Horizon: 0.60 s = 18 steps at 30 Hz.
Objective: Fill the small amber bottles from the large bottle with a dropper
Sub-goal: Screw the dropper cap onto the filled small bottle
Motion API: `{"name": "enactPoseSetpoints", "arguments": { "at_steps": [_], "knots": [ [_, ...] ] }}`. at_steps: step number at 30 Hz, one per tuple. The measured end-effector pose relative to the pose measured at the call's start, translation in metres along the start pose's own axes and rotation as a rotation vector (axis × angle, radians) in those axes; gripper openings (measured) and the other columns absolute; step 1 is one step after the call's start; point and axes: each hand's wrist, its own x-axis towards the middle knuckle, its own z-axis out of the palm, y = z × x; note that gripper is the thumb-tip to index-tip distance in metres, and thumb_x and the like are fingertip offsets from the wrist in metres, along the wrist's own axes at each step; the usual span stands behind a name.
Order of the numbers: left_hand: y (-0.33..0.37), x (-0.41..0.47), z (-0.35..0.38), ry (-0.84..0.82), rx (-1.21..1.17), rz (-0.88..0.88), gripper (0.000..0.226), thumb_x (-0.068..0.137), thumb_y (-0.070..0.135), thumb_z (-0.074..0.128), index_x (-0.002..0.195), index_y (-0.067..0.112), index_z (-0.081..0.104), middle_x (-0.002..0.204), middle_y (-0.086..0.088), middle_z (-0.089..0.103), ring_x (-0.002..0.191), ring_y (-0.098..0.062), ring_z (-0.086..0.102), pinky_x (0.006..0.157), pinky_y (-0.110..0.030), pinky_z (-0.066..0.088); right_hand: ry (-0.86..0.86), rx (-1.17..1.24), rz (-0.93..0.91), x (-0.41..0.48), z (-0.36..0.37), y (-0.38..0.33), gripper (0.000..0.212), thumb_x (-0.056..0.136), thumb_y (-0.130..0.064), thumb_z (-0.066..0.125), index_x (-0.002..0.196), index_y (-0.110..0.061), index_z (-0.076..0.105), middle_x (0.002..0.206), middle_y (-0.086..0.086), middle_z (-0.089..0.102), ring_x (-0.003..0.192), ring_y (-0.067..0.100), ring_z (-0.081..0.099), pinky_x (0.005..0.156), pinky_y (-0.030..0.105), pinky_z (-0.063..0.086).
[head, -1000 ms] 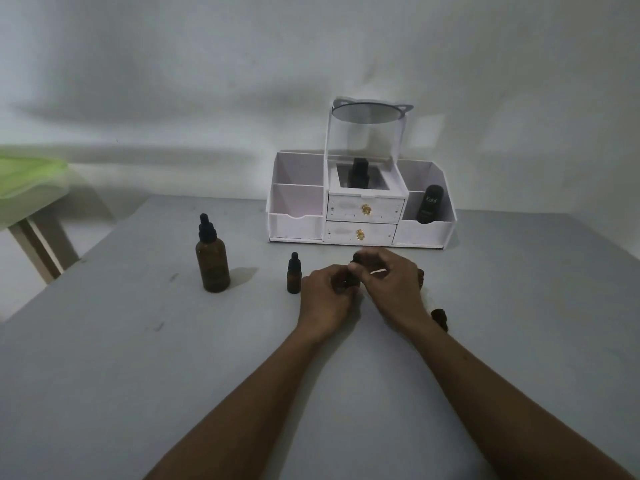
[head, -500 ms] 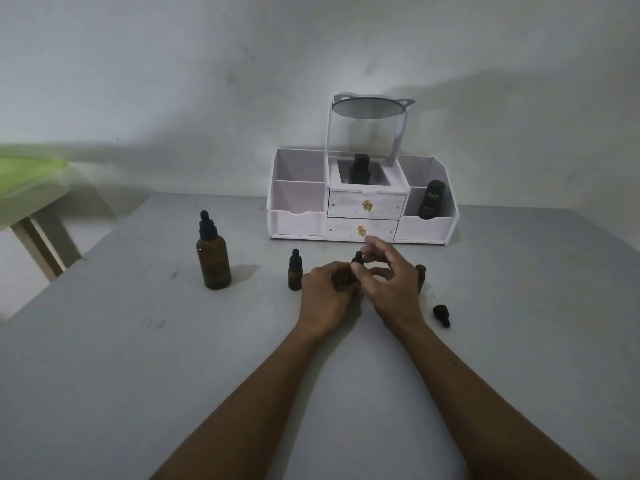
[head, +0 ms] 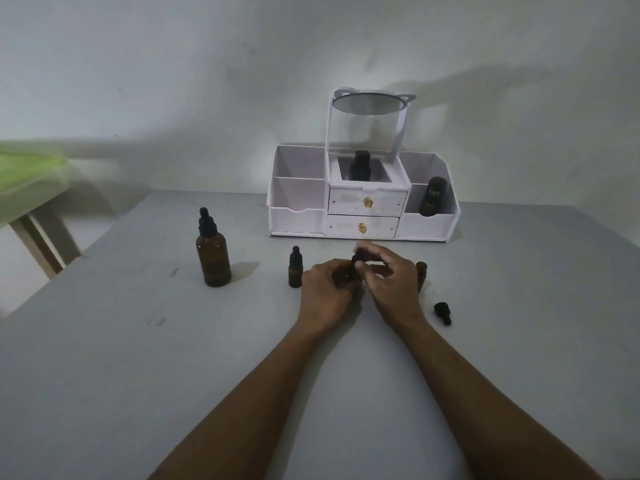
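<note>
On the surface, left to right: large bottle standing capped; small bottle standing; left hand gripping another small bottle, right hand pinching its cap. Advice: keep it upright while twisting.

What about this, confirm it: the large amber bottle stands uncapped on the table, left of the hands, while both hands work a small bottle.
One thing is wrong. In the head view the large amber bottle still wears its black dropper cap; it is not uncapped. The rest holds: it stands on the table, left of the hands, and the left hand and right hand meet on a small bottle.
</note>
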Motion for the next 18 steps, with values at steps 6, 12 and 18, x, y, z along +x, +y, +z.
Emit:
{"name": "enactPoseSetpoints", "arguments": {
  "at_steps": [6, 12, 18],
  "knots": [
    [-0.003, 0.0009, 0.0005, 0.006, 0.0, 0.013, 0.022, 0.082, 0.013, 0.073, 0.104, 0.015, 0.076, 0.096, 0.001, 0.076, 0.083, -0.004, 0.07, 0.081, -0.021, 0.058, 0.029, 0.029, 0.021, 0.0002, 0.0003, 0.0007, 0.039, 0.077, -0.021, 0.086, 0.112, -0.021, 0.069, 0.097, -0.006, 0.069, 0.089, 0.007, 0.064, 0.072, 0.018, 0.056],
    [-0.0009, 0.0, 0.0008, -0.015, -0.022, 0.0, 0.029, 0.084, 0.016, 0.072, 0.113, 0.018, 0.073, 0.106, 0.003, 0.074, 0.09, -0.003, 0.069, 0.082, -0.01, 0.051, 0.011, -0.008, -0.032, -0.0015, -0.0013, 0.0009, 0.032, 0.084, -0.001, 0.074, 0.112, -0.015, 0.073, 0.105, -0.006, 0.074, 0.095, 0.007, 0.07, 0.081, 0.025, 0.06],
    [-0.0007, -0.0001, 0.0014, 0.002, -0.016, -0.011, 0.025, 0.083, 0.014, 0.074, 0.108, 0.019, 0.074, 0.102, 0.004, 0.075, 0.087, -0.002, 0.069, 0.082, -0.017, 0.054, 0.045, 0.02, -0.024, -0.0003, -0.0007, 0.0014, 0.034, 0.08, -0.017, 0.083, 0.112, -0.018, 0.071, 0.1, -0.005, 0.071, 0.092, 0.011, 0.068, 0.076, 0.022, 0.057]
  ]
}}
